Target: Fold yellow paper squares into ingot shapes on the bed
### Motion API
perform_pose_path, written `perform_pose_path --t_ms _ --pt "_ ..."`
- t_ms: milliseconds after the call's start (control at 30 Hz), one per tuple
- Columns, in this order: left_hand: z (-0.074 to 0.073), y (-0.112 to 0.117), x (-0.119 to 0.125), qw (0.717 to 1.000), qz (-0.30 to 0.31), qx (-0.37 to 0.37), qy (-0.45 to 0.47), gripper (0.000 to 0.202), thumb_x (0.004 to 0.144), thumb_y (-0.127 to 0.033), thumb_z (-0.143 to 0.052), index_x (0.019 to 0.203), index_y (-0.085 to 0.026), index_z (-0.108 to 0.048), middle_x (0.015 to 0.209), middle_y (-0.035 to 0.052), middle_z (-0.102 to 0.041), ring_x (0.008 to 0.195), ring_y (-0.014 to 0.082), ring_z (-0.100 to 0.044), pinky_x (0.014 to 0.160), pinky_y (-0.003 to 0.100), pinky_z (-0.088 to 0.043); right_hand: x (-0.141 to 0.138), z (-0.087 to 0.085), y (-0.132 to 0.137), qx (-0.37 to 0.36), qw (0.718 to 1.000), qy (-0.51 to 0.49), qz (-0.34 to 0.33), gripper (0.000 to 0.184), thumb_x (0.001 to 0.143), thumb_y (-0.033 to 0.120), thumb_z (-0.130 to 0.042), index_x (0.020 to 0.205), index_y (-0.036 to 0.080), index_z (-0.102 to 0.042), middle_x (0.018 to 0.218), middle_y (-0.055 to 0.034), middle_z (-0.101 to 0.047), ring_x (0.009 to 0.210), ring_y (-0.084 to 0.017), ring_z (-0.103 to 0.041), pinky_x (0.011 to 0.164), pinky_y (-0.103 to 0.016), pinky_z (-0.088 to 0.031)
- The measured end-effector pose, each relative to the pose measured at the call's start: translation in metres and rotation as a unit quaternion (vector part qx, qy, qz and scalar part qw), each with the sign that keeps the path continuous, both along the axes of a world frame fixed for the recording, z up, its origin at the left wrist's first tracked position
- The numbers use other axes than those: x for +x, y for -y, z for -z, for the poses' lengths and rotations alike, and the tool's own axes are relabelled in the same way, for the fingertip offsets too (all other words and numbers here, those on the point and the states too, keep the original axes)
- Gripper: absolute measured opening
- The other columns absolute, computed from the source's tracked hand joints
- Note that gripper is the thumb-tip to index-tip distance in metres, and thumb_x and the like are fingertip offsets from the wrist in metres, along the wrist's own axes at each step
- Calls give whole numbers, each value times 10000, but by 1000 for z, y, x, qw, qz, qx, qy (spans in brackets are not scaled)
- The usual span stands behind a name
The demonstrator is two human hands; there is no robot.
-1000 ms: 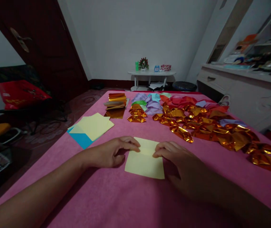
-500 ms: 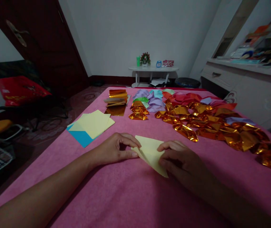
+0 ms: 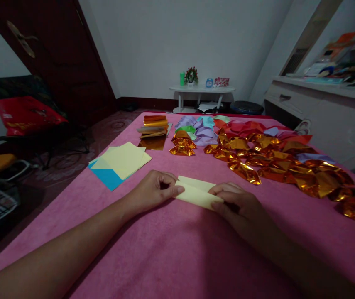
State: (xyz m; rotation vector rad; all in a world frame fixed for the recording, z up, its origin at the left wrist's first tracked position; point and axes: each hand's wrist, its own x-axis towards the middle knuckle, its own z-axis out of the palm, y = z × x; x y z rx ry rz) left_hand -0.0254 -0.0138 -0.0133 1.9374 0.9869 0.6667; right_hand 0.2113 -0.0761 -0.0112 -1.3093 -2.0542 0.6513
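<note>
Sheet (image 3: 196,193): pale yellow, folded over on itself, lying on the pink cloth (image 3: 171,257) at centre of view.
Left hand (image 3: 152,192): at the sheet's 9 o'clock end, thumb and fingers pinching the fold.
Right hand (image 3: 241,205): at its 3 o'clock end, fingertips pinching the edge.
Paper stack (image 3: 121,160): yellow over blue, 10 o'clock of the sheet, well apart.
Gold foil pieces (image 3: 289,168): strewn from 1 to 3 o'clock.
Lilac pieces (image 3: 204,135): 12 o'clock, far side.

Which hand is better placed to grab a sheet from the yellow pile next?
Probably the left hand: the yellow pile lies on its side, while the right hand sits farther away, across the folded paper.
</note>
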Motion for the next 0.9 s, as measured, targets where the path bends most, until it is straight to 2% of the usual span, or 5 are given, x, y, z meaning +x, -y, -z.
perform_pose_path --t_ms 200,467,700,833,900 --pt "5 -1 5 1000 -13 3 7 301 772 -248 -589 509 -129 -502 695 34 -610 675 125 -566 595 210 -417 -3 1 -2 22 999 8 26 246 875 209 -467 656 190 -578 844 -42 -626 822 -185 -566 739 -313 -415" --pt "9 -1 9 998 -55 14 13 222 692 -174 -614 501 -133 -507 642 20 -597 641 122 -566 587 211 -421 -4 11 -6 64 996 19 57 315 780 160 -539 516 196 -370 751 -21 -593 737 -163 -556 657 -284 -395" --pt "12 1 10 996 -80 42 -13 213 676 -203 -631 512 -142 -509 609 11 -592 601 117 -549 546 207 -387 -7 13 -7 62 995 13 80 285 711 121 -575 498 198 -402 720 -10 -580 708 -154 -557 643 -275 -409" --pt "14 3 6 991 -91 84 -56 163 687 -244 -646 619 -156 -526 620 -15 -584 543 91 -487 508 200 -330 -7 14 -8 43 993 15 104 230 699 164 -608 518 195 -469 800 -19 -594 760 -162 -574 682 -287 -437" --pt "15 4 4 988 -99 101 -68 173 684 -261 -665 704 -171 -519 644 -26 -583 562 98 -493 528 205 -339 -4 17 -9 48 991 15 123 133 677 198 -641 619 199 -521 857 -24 -594 799 -172 -580 717 -302 -451"
